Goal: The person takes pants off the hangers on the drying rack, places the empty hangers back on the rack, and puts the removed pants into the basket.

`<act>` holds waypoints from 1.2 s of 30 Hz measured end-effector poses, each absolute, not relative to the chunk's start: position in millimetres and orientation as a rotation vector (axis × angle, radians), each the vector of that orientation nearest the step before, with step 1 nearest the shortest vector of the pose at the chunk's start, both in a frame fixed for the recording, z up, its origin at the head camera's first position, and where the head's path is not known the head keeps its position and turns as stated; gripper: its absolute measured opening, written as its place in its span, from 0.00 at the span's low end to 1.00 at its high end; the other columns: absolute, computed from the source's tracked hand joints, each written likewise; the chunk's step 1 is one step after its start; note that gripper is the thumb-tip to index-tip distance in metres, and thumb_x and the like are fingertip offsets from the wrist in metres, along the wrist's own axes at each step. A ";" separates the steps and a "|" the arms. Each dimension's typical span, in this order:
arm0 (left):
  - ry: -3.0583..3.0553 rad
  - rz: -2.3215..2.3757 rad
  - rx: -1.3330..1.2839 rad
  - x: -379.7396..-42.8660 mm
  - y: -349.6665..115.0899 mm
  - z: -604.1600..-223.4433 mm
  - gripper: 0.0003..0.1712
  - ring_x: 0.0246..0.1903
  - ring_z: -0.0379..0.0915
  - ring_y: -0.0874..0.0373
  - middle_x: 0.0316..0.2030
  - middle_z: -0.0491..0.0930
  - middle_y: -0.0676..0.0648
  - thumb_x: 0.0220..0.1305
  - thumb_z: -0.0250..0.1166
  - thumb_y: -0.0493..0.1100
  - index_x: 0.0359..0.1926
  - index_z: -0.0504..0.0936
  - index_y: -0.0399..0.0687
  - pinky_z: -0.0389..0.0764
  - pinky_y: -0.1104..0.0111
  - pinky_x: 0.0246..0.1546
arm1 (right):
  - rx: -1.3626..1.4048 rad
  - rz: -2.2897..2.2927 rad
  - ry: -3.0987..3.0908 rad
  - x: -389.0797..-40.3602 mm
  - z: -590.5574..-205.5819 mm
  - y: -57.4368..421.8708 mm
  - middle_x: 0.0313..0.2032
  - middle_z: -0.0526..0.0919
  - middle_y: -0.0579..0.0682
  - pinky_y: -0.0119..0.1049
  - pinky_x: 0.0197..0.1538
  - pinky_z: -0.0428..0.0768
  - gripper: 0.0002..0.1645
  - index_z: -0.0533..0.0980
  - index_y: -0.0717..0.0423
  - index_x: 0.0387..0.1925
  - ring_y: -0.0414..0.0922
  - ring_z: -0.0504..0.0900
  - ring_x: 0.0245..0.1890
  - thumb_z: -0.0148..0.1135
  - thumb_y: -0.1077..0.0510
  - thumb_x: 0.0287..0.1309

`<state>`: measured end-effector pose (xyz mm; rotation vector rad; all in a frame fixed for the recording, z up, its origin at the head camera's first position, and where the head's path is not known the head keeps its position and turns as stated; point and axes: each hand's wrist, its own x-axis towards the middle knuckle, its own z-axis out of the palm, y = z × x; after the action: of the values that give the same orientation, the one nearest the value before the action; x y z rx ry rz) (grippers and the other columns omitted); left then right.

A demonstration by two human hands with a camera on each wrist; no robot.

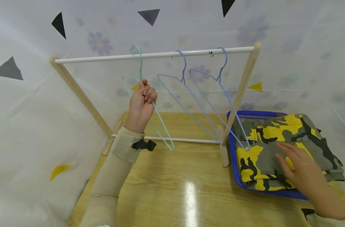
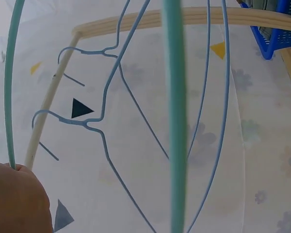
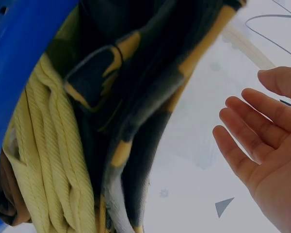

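My left hand (image 1: 141,105) grips a mint-green hanger (image 1: 163,123) just under its hook, close to the white rail (image 1: 104,58). Whether that hook rests on the rail I cannot tell. In the left wrist view, part of the left hand (image 2: 19,201) shows at the lower left, with the green hanger (image 2: 177,116) close to the camera. My right hand (image 1: 302,170) is over folded camouflage clothing (image 1: 274,154) in yellow, grey and black. The right wrist view shows the right hand (image 3: 262,141) with fingers extended, apart from the camouflage cloth (image 3: 155,107).
Two blue hangers (image 1: 196,102) (image 1: 229,94) hang on the rail right of the green one. Wooden posts (image 1: 244,82) support the rack. A blue basket (image 1: 234,170) holds the clothing, including folded pale yellow cloth (image 3: 58,155). The wooden table (image 1: 161,186) lies below.
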<state>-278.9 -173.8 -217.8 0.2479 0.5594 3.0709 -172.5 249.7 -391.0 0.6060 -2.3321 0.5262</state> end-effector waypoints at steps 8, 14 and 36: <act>0.505 3.076 0.159 -290.2 -176.8 -225.8 0.13 0.10 0.44 0.63 0.13 0.53 0.50 0.64 0.43 0.49 0.31 0.63 0.43 0.48 0.76 0.13 | 0.604 0.559 -2.331 -169.8 -395.3 246.9 0.45 0.73 0.65 0.44 0.40 0.66 0.24 0.71 0.68 0.50 0.59 0.71 0.42 0.61 0.64 0.49; 0.488 3.087 0.149 -292.4 -177.7 -229.3 0.13 0.10 0.44 0.62 0.13 0.53 0.50 0.64 0.44 0.49 0.31 0.64 0.43 0.48 0.76 0.13 | 0.617 0.558 -2.297 -167.6 -397.9 246.2 0.44 0.74 0.65 0.43 0.38 0.66 0.23 0.71 0.67 0.50 0.60 0.71 0.42 0.56 0.56 0.57; 0.612 3.097 0.160 -291.0 -177.7 -242.0 0.13 0.10 0.47 0.63 0.13 0.55 0.51 0.63 0.44 0.49 0.32 0.65 0.43 0.53 0.77 0.12 | 0.639 0.556 -2.272 -164.1 -402.2 242.9 0.44 0.75 0.62 0.34 0.37 0.64 0.23 0.72 0.66 0.49 0.57 0.72 0.41 0.54 0.53 0.58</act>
<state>-291.0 -177.7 -242.0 0.1602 0.6116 3.0972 -164.1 242.9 -402.2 0.6385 -2.2724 0.5558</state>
